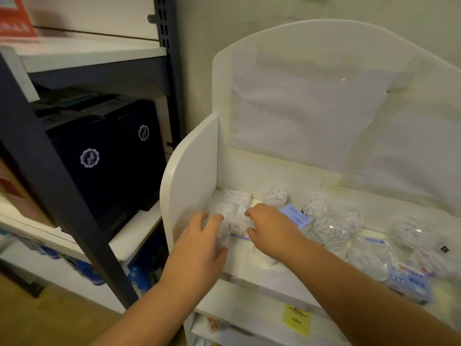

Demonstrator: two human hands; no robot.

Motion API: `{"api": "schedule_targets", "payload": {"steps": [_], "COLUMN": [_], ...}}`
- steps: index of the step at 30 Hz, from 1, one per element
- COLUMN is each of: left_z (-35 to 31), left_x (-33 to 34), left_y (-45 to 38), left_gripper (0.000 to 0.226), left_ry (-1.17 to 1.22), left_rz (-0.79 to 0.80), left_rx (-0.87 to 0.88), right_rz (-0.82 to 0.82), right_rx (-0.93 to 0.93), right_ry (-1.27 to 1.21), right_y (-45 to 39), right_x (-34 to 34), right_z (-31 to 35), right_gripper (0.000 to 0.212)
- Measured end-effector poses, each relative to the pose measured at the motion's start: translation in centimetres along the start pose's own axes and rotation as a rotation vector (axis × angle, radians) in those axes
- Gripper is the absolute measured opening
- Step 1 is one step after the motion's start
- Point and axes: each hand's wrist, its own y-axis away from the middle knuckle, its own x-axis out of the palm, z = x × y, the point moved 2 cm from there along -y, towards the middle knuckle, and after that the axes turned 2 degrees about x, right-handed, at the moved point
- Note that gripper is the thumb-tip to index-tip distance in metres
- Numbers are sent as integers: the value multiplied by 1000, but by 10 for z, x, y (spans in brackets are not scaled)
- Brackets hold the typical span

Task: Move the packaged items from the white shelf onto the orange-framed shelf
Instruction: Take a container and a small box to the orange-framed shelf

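Both hands reach into the top tray of the white shelf unit [192, 168] with its tall rounded back panel. The left hand [199, 248] curls round a clear plastic packet [220, 237] near the unit's left side wall. Just right of it, the right hand [270, 229] pinches a small white packet [240, 222]. Further right along the tray lie more clear bags of white pieces [329, 226] and a pale blue carton [295, 216]. Left of the unit stands a dark metal rack [50, 176] holding navy boxes [104, 156] with round white emblems.
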Motion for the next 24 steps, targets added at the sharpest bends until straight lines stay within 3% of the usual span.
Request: {"api": "schedule_targets", "payload": {"steps": [4,12,17,24], "left_z": [-7,-26,-59,-154], "left_x": [-12,-46,-43,-25], "left_y": [11,-2,-7,9], "left_gripper": [64,66,68,68], "left_ry": [52,240,263,272], "left_rz": [-51,-191,-171,-130], "left_rx": [28,122,180,303], "right_rz": [-40,-333,-419,-548], "right_rx": [-6,47,108,210], "right_ry": [-151,-558,-666,-732], "right_y": [-7,19,82,208], "right_x": [-3,-48,-72,-96], "right_z": [1,-11,-50,-127], "right_gripper": [41,35,30,30]}}
